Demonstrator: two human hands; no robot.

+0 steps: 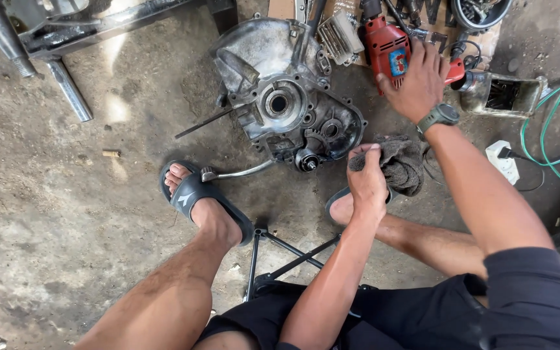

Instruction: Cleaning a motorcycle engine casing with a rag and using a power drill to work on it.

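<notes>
Bare arms, dark shorts (384, 317), grey wristwatch (440, 116) on rt wrist, black slide sandals (196, 191), prob. rubber

We count one engine crankcase (286, 97), grey and oily, lying on the floor; we take it as the landmark. Just right of it lies one dark rag (400, 165), and above and to its right one red electric drill (387, 48). Two hands show: the left hand (365, 181) right of the crankcase on the rag, the right hand (416, 81) at the drill, bearing one wristwatch (441, 116). Below the crankcase we count two black sandals (192, 191), one on each foot. One kick lever (238, 173) lies at its lower left. Far right run one green hose (552, 116) and one white plug strip (503, 161).
</notes>
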